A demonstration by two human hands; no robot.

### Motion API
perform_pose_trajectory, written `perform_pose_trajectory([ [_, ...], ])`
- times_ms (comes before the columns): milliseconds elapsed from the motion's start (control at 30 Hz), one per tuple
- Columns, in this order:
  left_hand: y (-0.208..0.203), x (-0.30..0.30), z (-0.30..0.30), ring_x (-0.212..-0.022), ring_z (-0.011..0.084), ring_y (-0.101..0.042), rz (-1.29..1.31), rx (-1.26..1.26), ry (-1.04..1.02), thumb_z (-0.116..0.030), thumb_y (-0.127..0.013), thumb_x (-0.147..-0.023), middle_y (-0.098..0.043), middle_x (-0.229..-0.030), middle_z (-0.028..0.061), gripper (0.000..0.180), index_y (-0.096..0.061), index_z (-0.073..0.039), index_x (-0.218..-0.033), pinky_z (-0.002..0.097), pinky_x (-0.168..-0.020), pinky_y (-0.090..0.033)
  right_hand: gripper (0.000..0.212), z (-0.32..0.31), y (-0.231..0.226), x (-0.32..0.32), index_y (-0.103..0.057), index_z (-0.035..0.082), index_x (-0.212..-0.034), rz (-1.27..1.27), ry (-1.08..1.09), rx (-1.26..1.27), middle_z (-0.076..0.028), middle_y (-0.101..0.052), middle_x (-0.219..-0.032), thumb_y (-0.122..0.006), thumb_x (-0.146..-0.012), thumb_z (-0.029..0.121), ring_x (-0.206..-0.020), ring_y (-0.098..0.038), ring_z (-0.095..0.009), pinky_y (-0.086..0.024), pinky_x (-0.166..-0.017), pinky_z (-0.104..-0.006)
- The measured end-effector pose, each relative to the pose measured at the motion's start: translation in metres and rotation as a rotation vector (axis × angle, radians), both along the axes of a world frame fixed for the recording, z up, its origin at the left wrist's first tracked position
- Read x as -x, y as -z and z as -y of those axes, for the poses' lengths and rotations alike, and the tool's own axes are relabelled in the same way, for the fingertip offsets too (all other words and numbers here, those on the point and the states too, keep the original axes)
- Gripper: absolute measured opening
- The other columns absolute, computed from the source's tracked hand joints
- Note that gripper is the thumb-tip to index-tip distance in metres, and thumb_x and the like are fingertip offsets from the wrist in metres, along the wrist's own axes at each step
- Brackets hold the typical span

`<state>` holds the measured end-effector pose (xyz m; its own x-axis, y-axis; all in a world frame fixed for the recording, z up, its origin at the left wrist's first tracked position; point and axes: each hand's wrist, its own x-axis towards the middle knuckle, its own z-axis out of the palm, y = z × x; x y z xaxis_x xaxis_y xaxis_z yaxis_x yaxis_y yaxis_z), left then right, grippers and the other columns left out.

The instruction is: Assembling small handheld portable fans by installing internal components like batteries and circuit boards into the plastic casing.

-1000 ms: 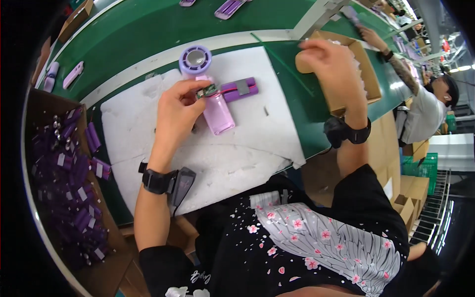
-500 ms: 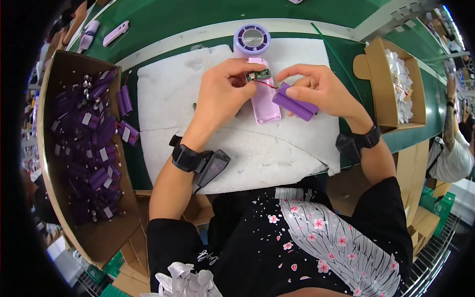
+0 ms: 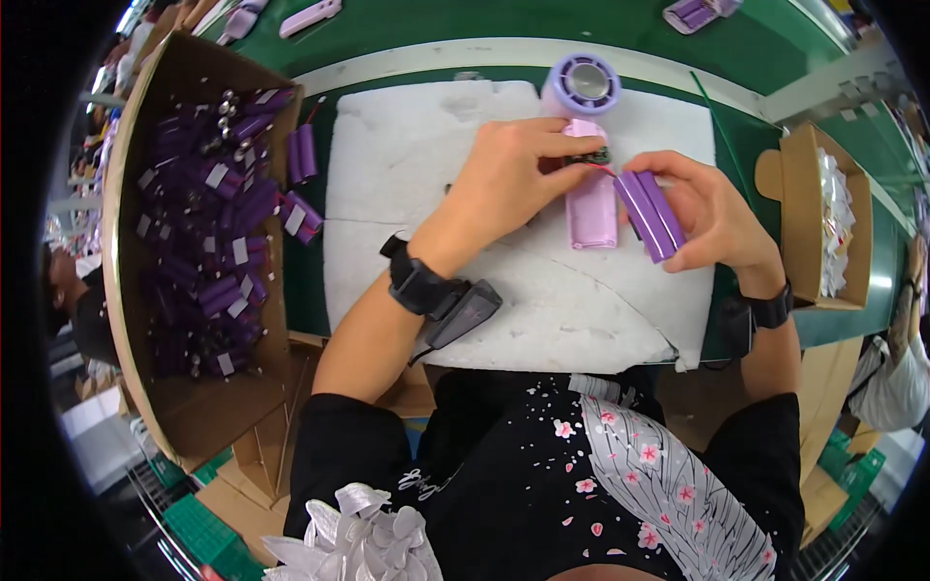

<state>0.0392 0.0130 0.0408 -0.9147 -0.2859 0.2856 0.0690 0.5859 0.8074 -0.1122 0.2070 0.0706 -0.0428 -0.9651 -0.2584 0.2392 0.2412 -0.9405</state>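
Observation:
A pale pink handle shell (image 3: 592, 215) lies open on the white foam sheet, joined to a lilac handheld fan head (image 3: 584, 85) at its far end. My left hand (image 3: 518, 176) pinches a small green circuit board (image 3: 593, 156) between thumb and fingers over the shell's upper part. In my right hand (image 3: 715, 221) is a purple two-cell battery pack (image 3: 651, 215), held on a slant just right of the shell. A thin red wire (image 3: 605, 169) runs between board and pack. Part of the board hides behind my left fingers.
On the left stands a deep cardboard box (image 3: 281, 334) full of purple battery packs. Several more packs (image 3: 302, 153) lie between it and the foam sheet (image 3: 426, 320). A smaller carton (image 3: 799, 208) with white pieces stands at right. Other fan parts (image 3: 310, 17) lie beyond the pale ledge.
The whole view has shifted, so the work sits farther right in it. My right hand has turned the battery pack steeper, showing its broad side. My left hand still pinches the board.

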Motion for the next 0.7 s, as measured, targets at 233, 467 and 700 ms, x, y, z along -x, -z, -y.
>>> perform_pose_trajectory([
  [233,0.003,-0.001,0.001,-0.073,0.0265,-0.067,-0.043,0.129,0.058,-0.006,-0.067,-0.083,-0.070,-0.097,0.0132,0.028,-0.071,-0.009,-0.110,0.0312,-0.065,-0.053,0.079,0.002,-0.002,-0.007,-0.052,-0.002,-0.126,-0.441,-0.005,0.079,-0.009,-0.052,-0.119,-0.083,-0.054,0.009,-0.110,-0.051,-0.019,-0.040,-0.096,-0.0307],
  [467,0.005,0.000,0.001,-0.072,0.0288,-0.066,-0.058,0.058,0.095,-0.004,-0.064,-0.084,-0.069,-0.097,0.0139,0.029,-0.070,-0.008,-0.112,0.0331,-0.065,-0.053,0.071,0.009,0.004,-0.031,-0.056,0.002,-0.122,-0.875,0.031,0.146,-0.009,-0.057,-0.113,-0.082,-0.057,0.012,-0.098,-0.055,-0.019,-0.045,-0.090,-0.0310],
  [700,0.003,-0.001,0.003,-0.071,0.0289,-0.065,-0.057,0.085,0.100,-0.004,-0.063,-0.085,-0.069,-0.098,0.0140,0.030,-0.069,-0.009,-0.114,0.0334,-0.066,-0.052,0.062,0.011,0.004,-0.036,-0.058,0.000,-0.117,-1.013,0.116,0.249,-0.011,-0.059,-0.113,-0.082,-0.061,0.007,-0.094,-0.058,-0.022,-0.050,-0.084,-0.0311],
])
